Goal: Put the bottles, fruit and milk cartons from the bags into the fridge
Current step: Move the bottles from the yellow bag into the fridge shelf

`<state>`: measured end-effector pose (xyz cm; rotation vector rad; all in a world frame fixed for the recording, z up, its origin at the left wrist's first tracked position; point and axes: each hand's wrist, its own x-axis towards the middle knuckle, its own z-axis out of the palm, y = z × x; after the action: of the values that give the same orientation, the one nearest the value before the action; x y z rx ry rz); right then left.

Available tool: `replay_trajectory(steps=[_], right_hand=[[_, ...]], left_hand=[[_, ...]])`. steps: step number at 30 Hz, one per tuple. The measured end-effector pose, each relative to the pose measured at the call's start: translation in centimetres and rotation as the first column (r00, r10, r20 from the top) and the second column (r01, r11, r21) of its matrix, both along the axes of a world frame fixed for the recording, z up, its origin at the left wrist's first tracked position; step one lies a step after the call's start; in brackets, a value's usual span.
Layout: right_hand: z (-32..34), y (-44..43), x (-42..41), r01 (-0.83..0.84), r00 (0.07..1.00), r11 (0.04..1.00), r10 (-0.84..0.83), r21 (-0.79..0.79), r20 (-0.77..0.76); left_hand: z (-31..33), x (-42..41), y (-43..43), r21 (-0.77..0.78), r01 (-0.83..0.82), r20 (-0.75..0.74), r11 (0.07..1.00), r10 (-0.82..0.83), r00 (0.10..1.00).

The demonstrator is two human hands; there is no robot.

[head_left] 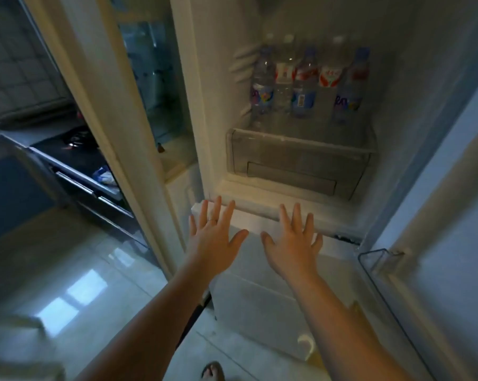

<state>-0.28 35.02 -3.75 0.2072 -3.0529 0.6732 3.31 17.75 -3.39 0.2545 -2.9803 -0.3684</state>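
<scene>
Clear bottles [303,86] with blue and red labels stand on the fridge [259,213] shelf, at 12 o'clock from the hands. Left hand [213,237] and right hand [292,243]: fingers spread, holding nothing. Bottle caps blur into the gloom.

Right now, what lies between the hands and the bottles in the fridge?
Head view: a clear drawer and a white ledge separate the bottles from the left hand and right hand.
</scene>
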Motion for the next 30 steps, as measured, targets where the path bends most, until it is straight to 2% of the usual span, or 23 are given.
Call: replay_trajectory(steps=[9, 17, 25, 30], right_hand=[[-0.3, -0.7, 9.9, -0.204, 0.976, 0.978, 0.206, -0.036, 0.071], [-1.2, 0.4, 21.9, -0.366, 0.926, 0.93, 0.368, -0.036, 0.09], [-3.2, 6.8, 35.4, -0.364, 0.912, 0.931, 0.363, -0.031, 0.189], [-5.3, 12.4, 42.1, -0.321, 0.918, 0.947, 0.31, 0.002, 0.245]], left_hand=[[0.0, 14.9, 0.2, 0.026, -0.199, -0.01, 0.98, 0.2, 0.98], [-1.8, 28.6, 1.4, 0.075, -0.29, 0.039, 0.954, 0.288, 0.957], [-3.6, 41.6, 7.2, 0.135, -0.301, 0.161, 0.944, 0.279, 0.947], [-6.6, 47.1, 12.0, 0.093, -0.261, 0.253, 0.961, 0.23, 0.94]])
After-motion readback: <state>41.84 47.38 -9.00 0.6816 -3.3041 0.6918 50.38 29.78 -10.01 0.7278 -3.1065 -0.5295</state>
